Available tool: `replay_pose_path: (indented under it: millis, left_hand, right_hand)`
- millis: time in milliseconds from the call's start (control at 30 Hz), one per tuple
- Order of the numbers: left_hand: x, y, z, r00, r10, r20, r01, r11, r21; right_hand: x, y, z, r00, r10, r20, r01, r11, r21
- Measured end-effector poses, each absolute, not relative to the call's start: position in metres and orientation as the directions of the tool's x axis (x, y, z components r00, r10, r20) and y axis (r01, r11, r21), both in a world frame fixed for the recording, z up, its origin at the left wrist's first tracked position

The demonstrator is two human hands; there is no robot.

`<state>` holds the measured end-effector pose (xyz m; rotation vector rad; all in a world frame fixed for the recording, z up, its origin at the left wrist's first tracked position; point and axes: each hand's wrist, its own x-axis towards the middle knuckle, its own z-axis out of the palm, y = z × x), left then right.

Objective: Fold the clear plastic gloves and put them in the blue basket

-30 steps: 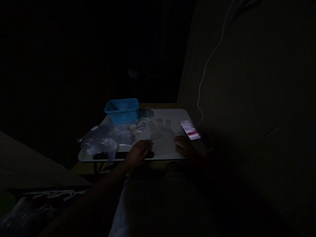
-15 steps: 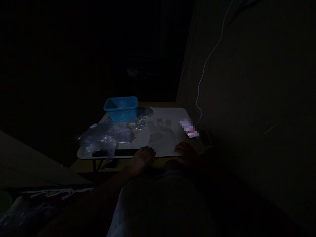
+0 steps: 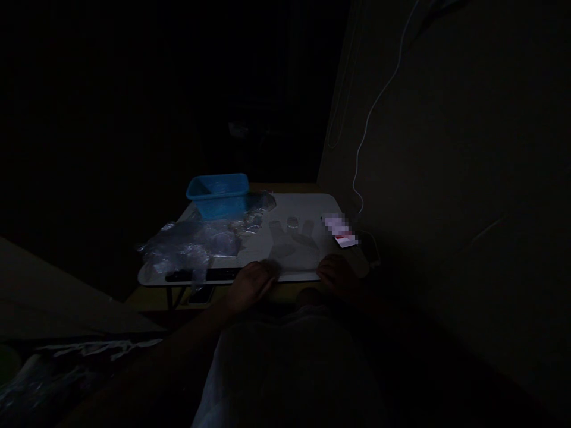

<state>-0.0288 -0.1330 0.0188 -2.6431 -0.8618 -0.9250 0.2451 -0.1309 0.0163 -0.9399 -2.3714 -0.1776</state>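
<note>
A thin see-through piece (image 3: 293, 255), shaped like a small carrier bag with three tabs along its far edge, lies flat on the white tabletop (image 3: 307, 205). My left hand (image 3: 253, 284) rests at the table's near edge, by the piece's near left corner; its fingertips are smeared by motion. By the near right corner, my right hand (image 3: 338, 274) lies on the table with fingers bent and somewhat apart. Deep shadow hides whether either hand touches the piece.
Crumpled clear plastic (image 3: 187, 241) covers the table's left side, before a blue basin (image 3: 220, 202). A lit phone (image 3: 339, 230) lies at the right, near a white cable (image 3: 370, 113) along the wall. A dark bar (image 3: 220, 274) runs along the near left edge.
The see-through piece has shifted slightly right and nearer to me. My left hand has drawn back a little to the left. My right hand has barely moved.
</note>
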Motion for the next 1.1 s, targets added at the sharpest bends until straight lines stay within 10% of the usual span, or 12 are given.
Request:
replay_pose_path:
  millis: [267, 533, 1100]
  left_hand:
    - [-0.023, -0.113, 0.037, 0.394, 0.667, 0.632, 0.598, -0.709, 0.375]
    - [-0.005, -0.073, 0.055, 0.128, 0.901, 0.415, 0.313, -0.434, 0.845]
    - [0.011, -0.016, 0.059, -0.043, 0.998, -0.052, -0.2, 0.043, 0.979]
  right_hand:
    - [0.244, -0.118, 0.04, -0.347, 0.8, 0.49, 0.71, 0.565, -0.42]
    - [0.237, -0.071, 0.051, -0.086, 0.933, 0.349, 0.412, 0.352, -0.841]
    - [0.233, -0.038, 0.022, -0.045, 0.984, 0.174, 0.179, 0.179, -0.967]
